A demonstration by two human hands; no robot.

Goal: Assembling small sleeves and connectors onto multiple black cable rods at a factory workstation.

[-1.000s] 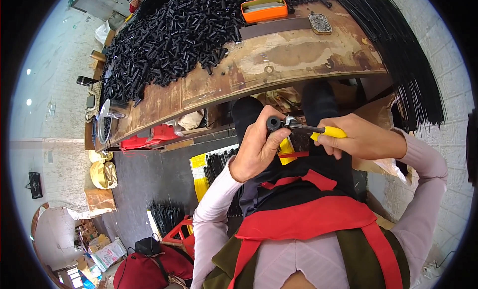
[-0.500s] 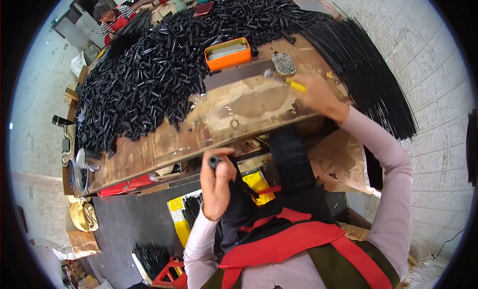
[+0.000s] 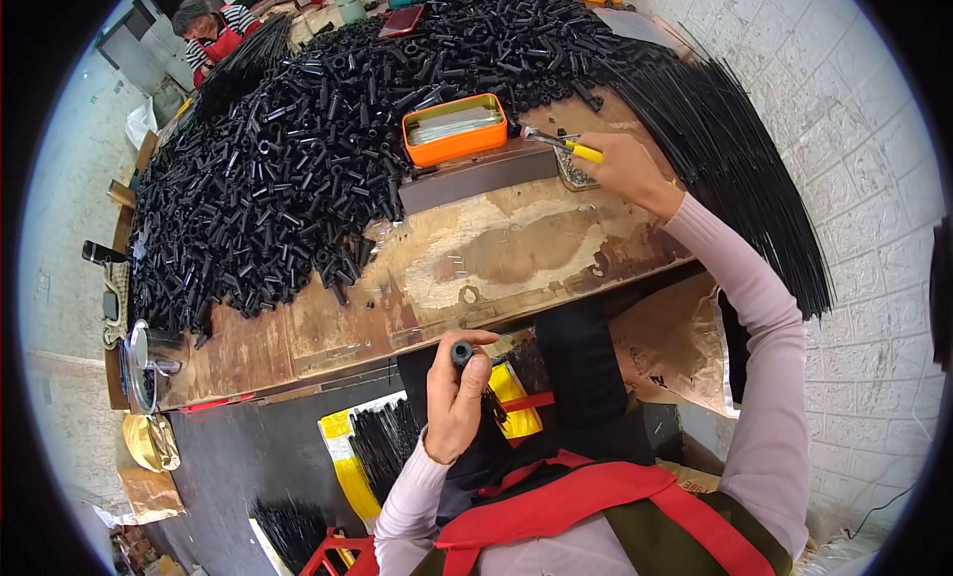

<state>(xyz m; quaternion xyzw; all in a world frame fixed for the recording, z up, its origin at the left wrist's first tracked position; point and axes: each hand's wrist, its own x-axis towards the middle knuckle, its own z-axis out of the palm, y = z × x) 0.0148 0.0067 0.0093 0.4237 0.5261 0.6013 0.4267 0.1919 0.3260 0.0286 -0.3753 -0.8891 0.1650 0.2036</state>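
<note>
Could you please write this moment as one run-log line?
left hand: holds black tube | right hand: holds yellow-handled pliers at small tray | nearby: orange tin, heap of black parts, black rods

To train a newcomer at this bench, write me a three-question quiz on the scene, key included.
1. Which hand holds the yellow-handled pliers?
2. True or false: the left hand holds a black tubular piece.
3. The open box beside the heap of black pieces is: A) blue; B) orange; C) white.

Key: 1. The right hand. 2. True. 3. B.
</note>
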